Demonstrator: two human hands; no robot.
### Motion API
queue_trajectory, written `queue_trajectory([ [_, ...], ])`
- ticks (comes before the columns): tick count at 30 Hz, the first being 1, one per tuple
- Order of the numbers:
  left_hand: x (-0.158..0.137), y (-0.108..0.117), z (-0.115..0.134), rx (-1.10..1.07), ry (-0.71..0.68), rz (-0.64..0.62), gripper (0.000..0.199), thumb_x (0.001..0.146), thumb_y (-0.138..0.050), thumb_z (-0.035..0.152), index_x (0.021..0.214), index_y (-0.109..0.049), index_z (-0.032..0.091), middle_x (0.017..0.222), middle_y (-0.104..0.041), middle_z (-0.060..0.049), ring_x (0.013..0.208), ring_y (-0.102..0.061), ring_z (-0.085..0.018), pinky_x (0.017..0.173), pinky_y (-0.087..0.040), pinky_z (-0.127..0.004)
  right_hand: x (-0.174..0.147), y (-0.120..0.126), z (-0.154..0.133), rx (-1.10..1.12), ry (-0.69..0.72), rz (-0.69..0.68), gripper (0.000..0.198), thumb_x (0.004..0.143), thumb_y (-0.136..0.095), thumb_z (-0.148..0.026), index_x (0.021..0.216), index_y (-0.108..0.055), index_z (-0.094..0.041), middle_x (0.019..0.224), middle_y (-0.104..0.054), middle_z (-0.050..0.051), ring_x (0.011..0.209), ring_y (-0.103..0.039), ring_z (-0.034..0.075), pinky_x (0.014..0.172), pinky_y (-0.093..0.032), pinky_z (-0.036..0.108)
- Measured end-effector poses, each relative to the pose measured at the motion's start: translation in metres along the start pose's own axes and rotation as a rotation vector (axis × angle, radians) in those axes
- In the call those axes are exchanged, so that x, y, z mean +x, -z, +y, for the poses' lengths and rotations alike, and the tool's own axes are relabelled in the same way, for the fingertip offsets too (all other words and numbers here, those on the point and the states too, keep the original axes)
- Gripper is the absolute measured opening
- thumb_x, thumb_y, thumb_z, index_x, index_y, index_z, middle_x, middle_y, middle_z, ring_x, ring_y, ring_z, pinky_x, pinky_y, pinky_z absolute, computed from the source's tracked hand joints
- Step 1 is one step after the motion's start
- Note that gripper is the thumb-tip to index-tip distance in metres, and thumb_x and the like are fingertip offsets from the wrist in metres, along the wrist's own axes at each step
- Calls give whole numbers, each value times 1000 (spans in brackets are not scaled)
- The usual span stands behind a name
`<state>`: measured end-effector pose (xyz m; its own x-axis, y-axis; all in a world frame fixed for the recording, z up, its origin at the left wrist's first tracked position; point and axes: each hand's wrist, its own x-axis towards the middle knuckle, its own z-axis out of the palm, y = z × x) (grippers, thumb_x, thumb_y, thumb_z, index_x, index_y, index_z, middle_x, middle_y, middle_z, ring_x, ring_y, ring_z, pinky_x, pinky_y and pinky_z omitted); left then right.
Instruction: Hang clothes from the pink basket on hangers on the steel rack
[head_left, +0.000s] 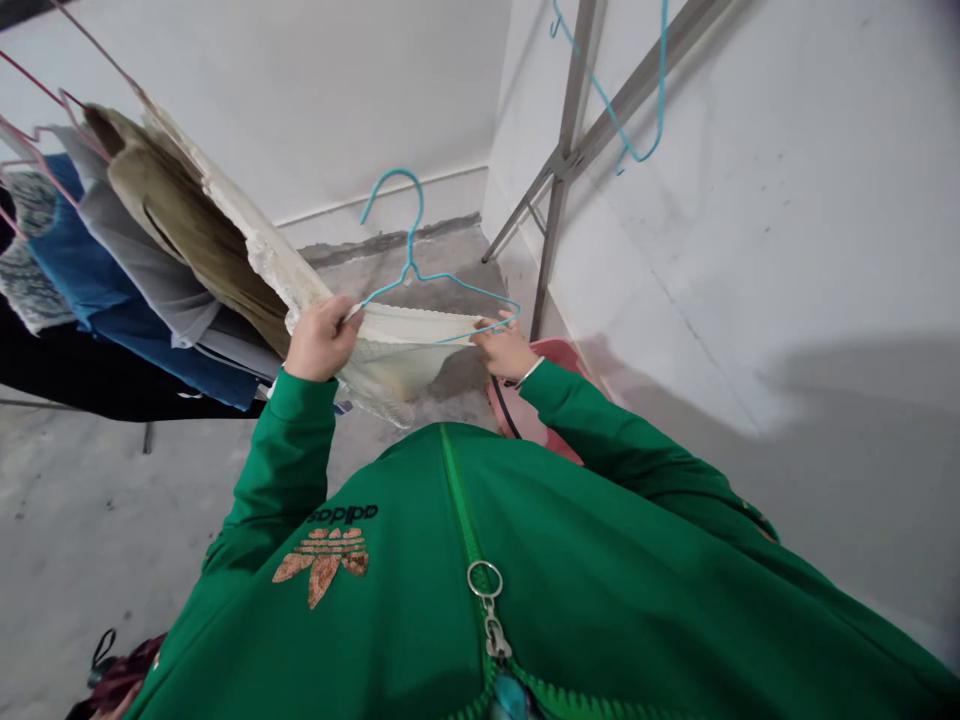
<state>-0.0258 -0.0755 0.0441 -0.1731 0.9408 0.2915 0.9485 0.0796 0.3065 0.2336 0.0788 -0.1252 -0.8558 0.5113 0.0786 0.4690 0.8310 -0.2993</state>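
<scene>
Light-blue wire makes up the hanger [411,265] in front of you, which sits beyond and to the left of the pink container [556,352], between your two hands. You appear to be at the step of joining pale cloth [420,325] to that hanger: your left hand [322,338], left of the pink container, pinches one end of the cloth's stretched upper edge beside the hanger's left shoulder, while your right hand [506,350], just over the container's rim, pinches the other end by the hanger's right corner. Whether your left fingers also clasp the wire, you cannot tell from this view. The next move seems to call for keeping that edge taut and settling it over both corners without letting the wire slip. The hanger's hook points away from your chest, its mouth opening to the side away from the pink container; its long axis runs crosswise, from hand to hand. Farther left of the container hangs a row of clothes [187,220], and beyond the container stands a metal frame [561,165].
</scene>
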Motion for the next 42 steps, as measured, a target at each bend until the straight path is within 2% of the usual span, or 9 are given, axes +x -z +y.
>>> queue_trajectory([
  [3,-8,-2,-13,63,51,12,29,90,-47,38,90,-67,18,80,-64,-5,75,-57,-17,65,-41,-27,-10,7,22,78,-48,82,21,85,-54,-26,99,-68,-18,114,-67,11,119,-51,27,110,-16,53],
  [9,-18,-22,-9,304,92,-5,28,91,-47,38,90,-69,20,87,-64,-8,80,-60,-22,58,-31,-28,-24,29,32,276,-28,297,30,88,-51,-44,81,-64,-18,93,-69,12,99,-58,24,95,-42,44],
  [11,-17,-25,-7,309,104,20,29,92,-45,38,93,-69,20,87,-64,-9,79,-59,-22,58,-29,-28,-33,41,24,393,75,336,33,89,-50,-48,85,-64,-19,92,-68,11,98,-59,24,92,-46,42],
  [14,-13,-25,-7,257,118,94,30,93,-45,40,95,-68,20,86,-62,-9,79,-58,-21,60,-31,-29,-46,61,13,492,120,397,39,90,-49,-51,108,-63,-20,112,-65,11,111,-58,22,99,-46,41],
  [20,-3,-16,-6,203,36,196,34,94,-43,43,91,-67,19,81,-60,-7,77,-58,-20,63,-34,-28,-30,78,22,328,20,424,59,93,-41,-56,134,-51,-15,136,-54,15,127,-50,24,109,-40,42],
  [25,5,-12,-1,172,-54,203,32,94,-45,41,93,-68,19,81,-62,-6,75,-58,-17,63,-36,-26,2,82,26,115,95,299,49,97,-33,-49,107,-66,-14,105,-69,16,104,-60,26,94,-47,41],
  [32,13,-18,-6,61,-147,279,39,96,-39,43,91,-68,16,78,-61,-5,71,-58,-15,62,-38,-25,14,101,7,162,260,542,40,98,-35,-45,92,-65,-18,85,-69,11,81,-64,20,75,-51,33],
  [38,18,-23,-24,-125,-159,150,53,92,-39,60,98,-66,15,79,-61,-5,72,-56,-16,64,-42,-25,-5,137,13,245,74,682,39,94,-43,-49,87,-66,-18,78,-69,6,71,-64,16,66,-49,27],
  [42,18,-25,-39,-265,-240,48,54,92,-38,60,86,-66,15,72,-57,-4,68,-54,-15,63,-43,-25,-28,164,21,250,-25,698,29,89,-52,-44,83,-66,-20,73,-66,3,67,-60,15,63,-47,26],
])
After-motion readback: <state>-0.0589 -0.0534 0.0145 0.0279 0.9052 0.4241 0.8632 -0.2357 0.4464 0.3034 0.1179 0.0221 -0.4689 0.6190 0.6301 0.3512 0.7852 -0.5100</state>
